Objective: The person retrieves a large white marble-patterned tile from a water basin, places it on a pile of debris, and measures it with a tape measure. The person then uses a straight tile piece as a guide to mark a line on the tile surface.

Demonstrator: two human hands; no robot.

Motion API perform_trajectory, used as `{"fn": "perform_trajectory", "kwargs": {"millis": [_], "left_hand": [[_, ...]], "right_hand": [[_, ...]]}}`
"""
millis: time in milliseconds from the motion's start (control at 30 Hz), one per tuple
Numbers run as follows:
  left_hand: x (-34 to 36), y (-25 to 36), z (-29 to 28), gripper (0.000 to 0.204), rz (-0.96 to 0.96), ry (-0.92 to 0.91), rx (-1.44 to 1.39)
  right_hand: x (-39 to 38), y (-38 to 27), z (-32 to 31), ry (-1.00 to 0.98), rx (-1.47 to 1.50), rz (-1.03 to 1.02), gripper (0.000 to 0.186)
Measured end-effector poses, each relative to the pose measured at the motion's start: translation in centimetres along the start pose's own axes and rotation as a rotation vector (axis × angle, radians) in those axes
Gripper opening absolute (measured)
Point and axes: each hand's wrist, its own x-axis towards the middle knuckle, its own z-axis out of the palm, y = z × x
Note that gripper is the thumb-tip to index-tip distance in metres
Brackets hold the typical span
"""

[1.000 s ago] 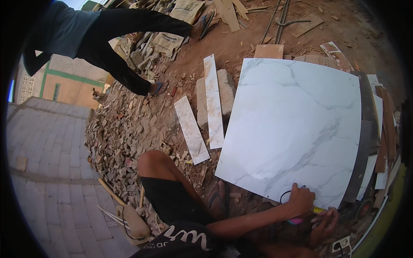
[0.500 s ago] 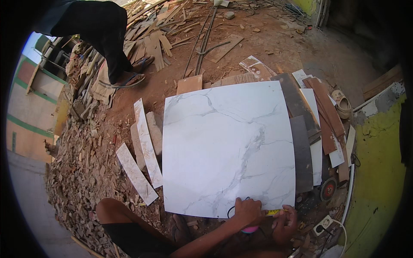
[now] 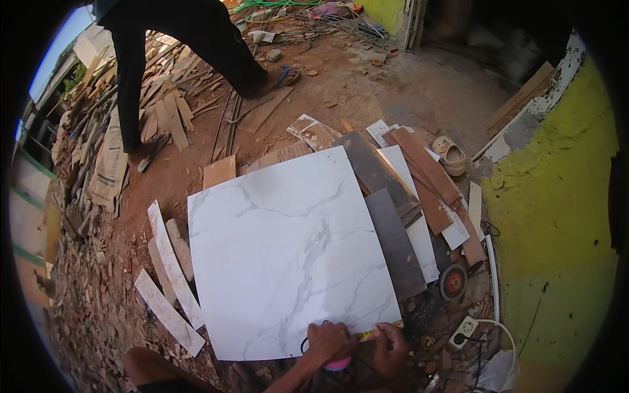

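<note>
A large white marble-patterned tile (image 3: 282, 249) lies flat before me. At its near edge my left hand (image 3: 331, 344) is closed around a tape measure (image 3: 338, 365) whose pink case shows below the fingers. A black loop of cord sticks out beside that hand. My right hand (image 3: 391, 347), just to the right, pinches the yellow tape blade (image 3: 365, 336) with thumb and fingers. The short stretch of blade runs along the tile's near edge and reaches its right corner. Part of the case is hidden by my left hand.
Tile offcuts (image 3: 396, 242) are stacked to the right, near a cutting disc with a red centre (image 3: 453, 281). A white power socket (image 3: 464, 332) with cords lies near my right hand. Narrow strips (image 3: 171, 314) and rubble flank the left. Another person (image 3: 190, 39) is walking beyond.
My view has swung, so the tile and both hands appear farther left and lower. The other person has stepped rightward. More blade shows past my right hand; both hands keep their hold.
</note>
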Motion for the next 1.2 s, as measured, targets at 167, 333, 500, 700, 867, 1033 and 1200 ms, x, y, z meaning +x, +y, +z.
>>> {"fn": "perform_trajectory", "kwargs": {"millis": [167, 333, 500, 700, 867, 1033, 1200], "left_hand": [[0.4, -0.1, 0.2, 0.058, -0.043, -0.026, 0.075], [0.5, -0.3, 0.5, 0.057, -0.030, -0.018, 0.033], [0.4, -0.3, 0.1, 0.056, -0.028, -0.039, 0.027], [0.6, -0.1, 0.1, 0.057, -0.033, -0.041, 0.039], [0.7, -0.6, 0.9, 0.056, -0.013, -0.003, 0.029], [0.5, -0.5, 0.4, 0.054, -0.028, -0.031, 0.017], [0.8, -0.5, 0.8, 0.053, -0.014, -0.041, 0.024]], "right_hand": [[0.2, -0.3, 0.4, -0.011, -0.005, -0.111, 0.017], [0.1, -0.2, 0.1, -0.055, -0.028, -0.002, 0.020], [0.3, -2.0, 0.2, -0.095, -0.067, 0.051, 0.020], [0.6, -2.6, 0.4, -0.115, -0.107, 0.017, 0.020], [0.6, -2.8, 0.7, -0.075, -0.133, -0.112, 0.020], [0.0, -3.9, 1.0, -0.023, -0.084, -0.057, 0.017], [-0.7, -2.4, 1.1, 0.017, -0.094, -0.071, 0.015]]}}
